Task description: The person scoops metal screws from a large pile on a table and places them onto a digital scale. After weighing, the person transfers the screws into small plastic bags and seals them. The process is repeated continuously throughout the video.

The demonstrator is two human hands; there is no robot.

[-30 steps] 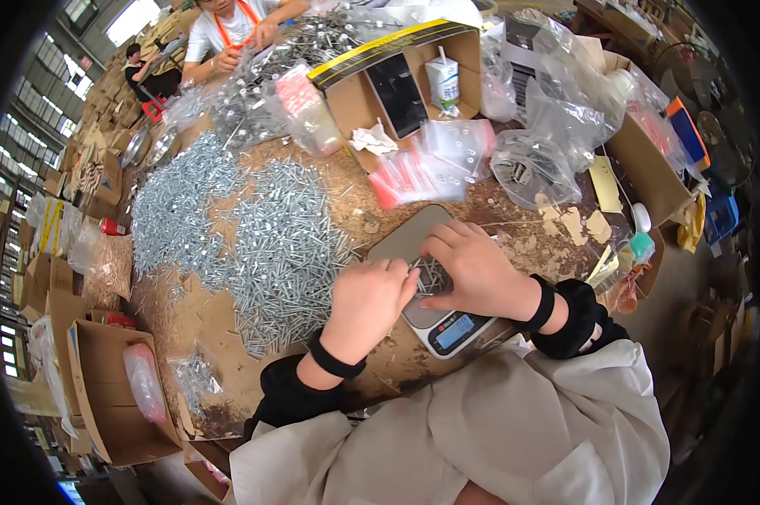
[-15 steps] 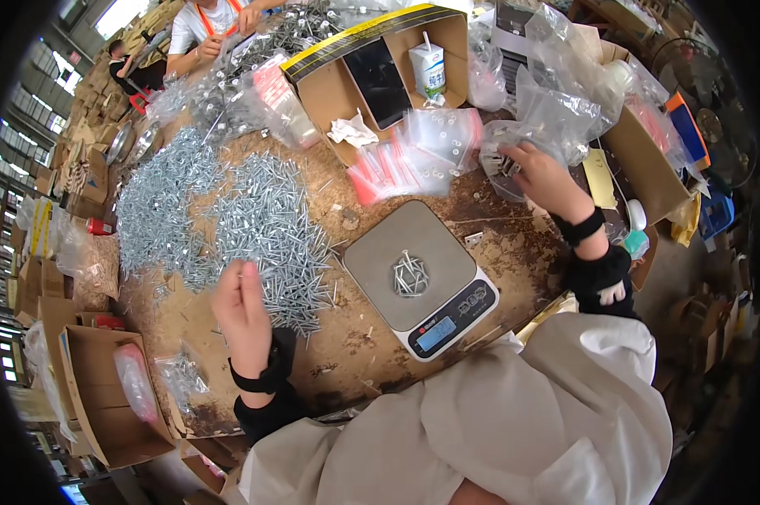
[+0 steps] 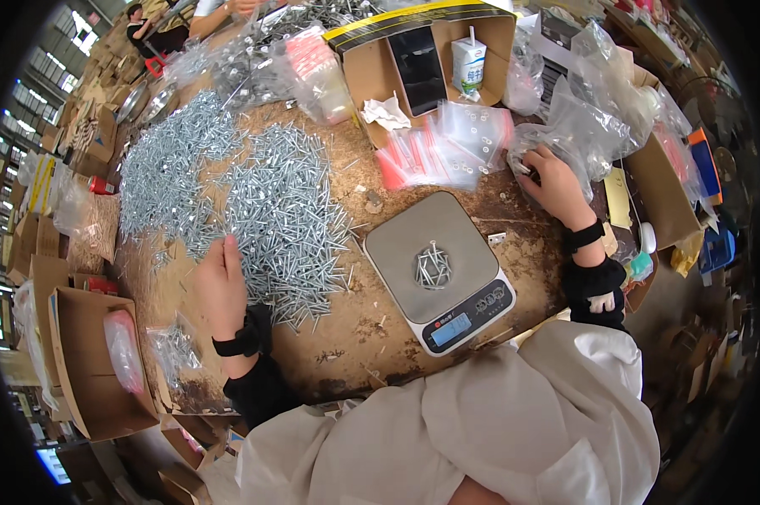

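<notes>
My left hand [image 3: 220, 284] is closed, thumb against its fingers, at the near-left edge of a big heap of silvery screws [image 3: 283, 215]. Whatever it may pinch is hidden. At the far right, my right hand [image 3: 558, 187] reaches to a clear plastic bag [image 3: 538, 139], its fingers curled over small metal parts [image 3: 526, 170] at the bag's mouth. Between the hands stands a white kitchen scale [image 3: 388, 244] with a grey plate and a lit display. A small bunch of screws [image 3: 432, 268] lies on that plate.
Behind the scale lie zip bags with red edges [image 3: 430, 156]. An open cardboard box [image 3: 367, 71] there holds a phone [image 3: 418, 71] and a drink carton [image 3: 468, 63]. A filled clear bag [image 3: 174, 352] lies near-left, beside a cardboard box [image 3: 93, 362]. Another person's arm [image 3: 211, 18] shows at the far side.
My left hand has drawn slightly left and its fingers are closer together. The right hand's fingers have curled further over the metal parts. The whole view has shifted a little.
</notes>
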